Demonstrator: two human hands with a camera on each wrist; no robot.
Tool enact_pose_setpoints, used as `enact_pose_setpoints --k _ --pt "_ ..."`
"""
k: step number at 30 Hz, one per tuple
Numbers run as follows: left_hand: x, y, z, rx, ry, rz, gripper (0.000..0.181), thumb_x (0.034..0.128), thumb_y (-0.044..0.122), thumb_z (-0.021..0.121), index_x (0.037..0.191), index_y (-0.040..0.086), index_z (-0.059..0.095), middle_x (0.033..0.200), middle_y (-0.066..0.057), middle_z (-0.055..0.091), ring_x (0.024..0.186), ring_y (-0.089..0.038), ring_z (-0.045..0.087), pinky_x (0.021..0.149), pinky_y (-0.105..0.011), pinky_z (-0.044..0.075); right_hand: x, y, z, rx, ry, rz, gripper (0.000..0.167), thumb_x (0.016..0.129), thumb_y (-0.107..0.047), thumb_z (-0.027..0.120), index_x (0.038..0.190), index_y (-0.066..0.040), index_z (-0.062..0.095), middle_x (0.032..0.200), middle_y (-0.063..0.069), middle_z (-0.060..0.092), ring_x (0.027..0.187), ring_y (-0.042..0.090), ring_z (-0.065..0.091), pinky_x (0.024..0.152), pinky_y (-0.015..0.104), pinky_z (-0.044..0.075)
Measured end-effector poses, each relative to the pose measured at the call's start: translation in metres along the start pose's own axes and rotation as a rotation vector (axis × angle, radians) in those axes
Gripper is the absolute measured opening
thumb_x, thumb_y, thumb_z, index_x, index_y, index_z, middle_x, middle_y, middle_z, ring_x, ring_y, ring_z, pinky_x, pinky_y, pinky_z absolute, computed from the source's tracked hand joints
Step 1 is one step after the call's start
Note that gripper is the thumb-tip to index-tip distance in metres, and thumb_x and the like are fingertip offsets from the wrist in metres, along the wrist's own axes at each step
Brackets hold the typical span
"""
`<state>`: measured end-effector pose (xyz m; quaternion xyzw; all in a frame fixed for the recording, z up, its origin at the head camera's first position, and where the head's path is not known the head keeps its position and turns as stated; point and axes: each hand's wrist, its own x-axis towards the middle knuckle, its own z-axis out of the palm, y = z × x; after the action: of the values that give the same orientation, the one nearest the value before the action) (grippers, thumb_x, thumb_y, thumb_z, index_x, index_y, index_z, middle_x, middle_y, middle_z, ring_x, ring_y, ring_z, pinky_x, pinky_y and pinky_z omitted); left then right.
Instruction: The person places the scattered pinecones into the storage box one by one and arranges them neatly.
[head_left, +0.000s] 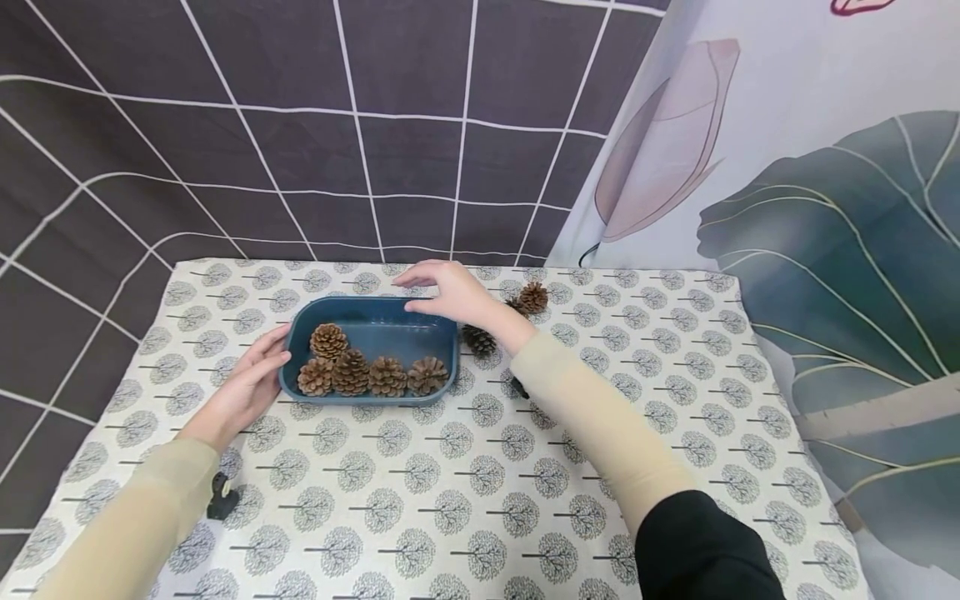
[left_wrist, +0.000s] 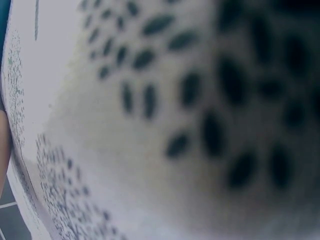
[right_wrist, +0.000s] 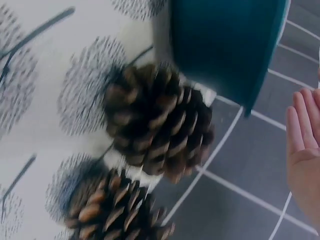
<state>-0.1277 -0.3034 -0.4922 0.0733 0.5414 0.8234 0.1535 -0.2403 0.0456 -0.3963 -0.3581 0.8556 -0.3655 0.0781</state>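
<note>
In the head view a blue tray holds several brown pinecones along its near side and left end. My left hand touches the tray's left end, thumb near the rim. My right hand is over the tray's far right corner, fingers extended to the left, holding nothing. Outside the tray, under and beside the right wrist, lie a dark pinecone and a brown one. The right wrist view shows two pinecones beside the tray wall and part of the right hand.
A tree-patterned cloth covers the table. Behind it hangs a dark curtain with white grid lines, and a leaf-printed one is at the right. The left wrist view shows mostly blurred cloth.
</note>
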Motion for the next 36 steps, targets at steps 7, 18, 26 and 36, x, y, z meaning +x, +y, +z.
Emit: enact_pose_setpoints --k 7,18,26,36 --pt "0.000 -0.001 -0.002 0.046 0.013 -0.024 0.044 0.1117 0.001 0.042 0.148 0.025 0.048 0.144 0.025 0.059 0.133 0.008 0.056 0.119 -0.018 0.042 -0.019 0.018 -0.022 -0.038 0.063 0.008 0.042 0.092 -0.011 0.083 0.131 -0.003 0.072 0.134 0.013 0.074 0.124 0.026 0.071 0.115 0.032 0.055" --pt "0.001 0.001 0.000 0.058 0.022 -0.027 0.043 0.1120 0.002 0.042 0.146 0.027 0.049 0.144 0.026 0.058 0.133 0.009 0.056 0.120 -0.017 0.042 -0.051 0.053 -0.053 -0.004 0.128 0.107 0.044 0.092 -0.008 0.082 0.134 0.000 0.070 0.137 0.018 0.071 0.126 0.033 0.069 0.116 0.041 0.054" --pt "0.001 0.001 0.000 -0.006 0.001 0.002 0.043 0.1111 -0.002 0.041 0.141 0.026 0.055 0.143 0.021 0.063 0.130 0.004 0.060 0.106 -0.011 0.049 -0.072 0.076 -0.070 0.005 0.149 0.202 0.047 0.093 -0.008 0.081 0.138 0.000 0.066 0.143 0.020 0.067 0.136 0.038 0.062 0.124 0.048 0.046" --pt "0.000 0.000 0.001 -0.027 -0.014 0.015 0.045 0.1108 -0.003 0.040 0.141 0.026 0.057 0.143 0.020 0.064 0.130 0.004 0.061 0.107 -0.011 0.049 -0.097 0.106 -0.077 -0.022 0.160 0.318 0.048 0.094 -0.008 0.079 0.139 -0.001 0.065 0.144 0.021 0.066 0.134 0.041 0.063 0.122 0.053 0.047"
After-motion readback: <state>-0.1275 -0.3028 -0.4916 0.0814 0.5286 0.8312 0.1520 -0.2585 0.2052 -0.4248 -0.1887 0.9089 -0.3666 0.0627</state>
